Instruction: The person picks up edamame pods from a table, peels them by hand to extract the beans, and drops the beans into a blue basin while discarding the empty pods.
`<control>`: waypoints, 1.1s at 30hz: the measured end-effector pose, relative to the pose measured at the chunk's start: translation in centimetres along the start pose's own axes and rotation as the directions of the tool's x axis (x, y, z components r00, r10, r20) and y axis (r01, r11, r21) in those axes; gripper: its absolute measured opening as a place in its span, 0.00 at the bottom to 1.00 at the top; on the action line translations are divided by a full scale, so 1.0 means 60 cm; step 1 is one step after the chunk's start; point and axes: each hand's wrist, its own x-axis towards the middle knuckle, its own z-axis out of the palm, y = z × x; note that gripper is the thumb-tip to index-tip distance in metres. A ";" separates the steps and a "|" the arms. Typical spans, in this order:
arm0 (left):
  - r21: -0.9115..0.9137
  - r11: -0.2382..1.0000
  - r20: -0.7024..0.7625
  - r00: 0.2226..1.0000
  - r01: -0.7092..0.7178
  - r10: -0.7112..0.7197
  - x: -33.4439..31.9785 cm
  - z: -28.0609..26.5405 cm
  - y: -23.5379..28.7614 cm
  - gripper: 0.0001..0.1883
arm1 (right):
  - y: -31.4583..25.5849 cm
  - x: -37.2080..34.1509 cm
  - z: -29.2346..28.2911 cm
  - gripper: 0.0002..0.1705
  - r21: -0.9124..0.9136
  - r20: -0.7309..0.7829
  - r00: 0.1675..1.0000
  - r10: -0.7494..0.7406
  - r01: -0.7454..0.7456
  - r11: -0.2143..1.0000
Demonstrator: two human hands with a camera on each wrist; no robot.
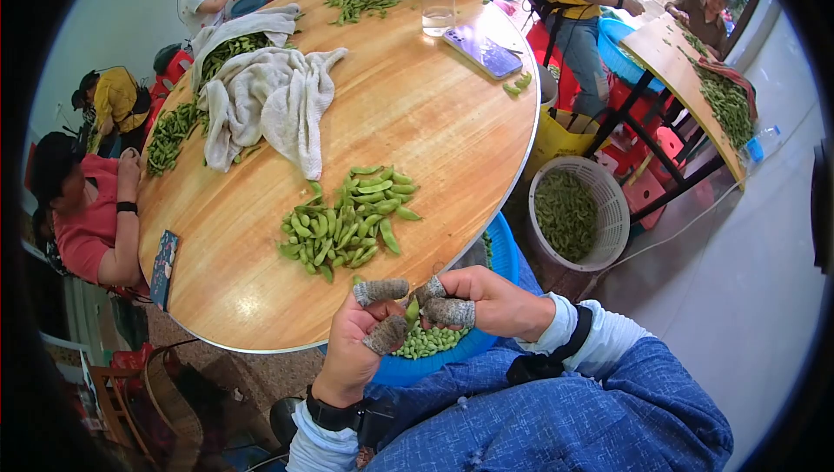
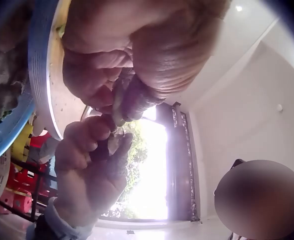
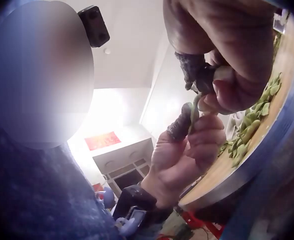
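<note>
Pod [image 1: 412, 311] pinched at one end by the left hand [image 1: 354, 343] and at the other by the right hand [image 1: 495, 303], thumb and finger narrow on both, just above a blue basin [image 1: 426, 370] holding loose green beans [image 1: 426, 343]. Any split in the shell impossible to tell, with fingertips in the way. Likeliest trouble, as a judgement: beans shooting past the rim onto the denim lap [image 1: 539, 415], from too sudden a squeeze with the pod tilted outward. Possible too: a slip of the pod, or beans bruised by overpressing, since the thick wraps [image 1: 450, 312] on the fingers probably dull the feel. Also worth watching: an emptied husk dropping among the beans below, from a grip loosened right over the basin. Heap of pods [image 1: 347, 222] on the wooden table [image 1: 443, 125], toward the near edge; a careless reach perhaps enough to scatter some over the side.
</note>
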 end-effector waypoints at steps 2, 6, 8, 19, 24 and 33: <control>0.005 1.000 0.003 1.000 0.013 -0.013 0.000 0.000 0.001 0.21 | 0.001 0.002 0.003 0.09 0.023 0.004 0.999 -0.036 0.036 0.999; 0.024 0.999 -0.015 0.999 0.039 -0.039 0.000 0.000 -0.003 0.20 | 0.004 0.005 -0.001 0.08 -0.014 0.006 0.999 -0.051 0.052 0.999; -0.007 0.999 -0.003 0.999 0.042 -0.042 0.001 -0.002 -0.010 0.20 | 0.010 0.005 -0.005 0.08 -0.009 -0.004 0.999 -0.036 0.036 0.999; 0.965 0.058 0.214 0.897 -0.255 0.386 -0.009 0.007 -0.029 0.12 | 0.024 0.008 -0.006 0.08 0.015 -0.120 0.992 -0.040 0.042 0.999; 0.865 0.371 0.165 0.891 -0.337 0.423 -0.005 -0.005 -0.054 0.09 | 0.049 0.016 -0.016 0.09 0.238 -0.017 0.996 -0.088 0.089 0.967; -0.342 0.931 -0.045 0.988 0.127 -0.151 -0.010 -0.001 -0.071 0.16 | 0.122 0.047 -0.035 0.14 0.268 0.031 0.952 -0.303 0.285 0.921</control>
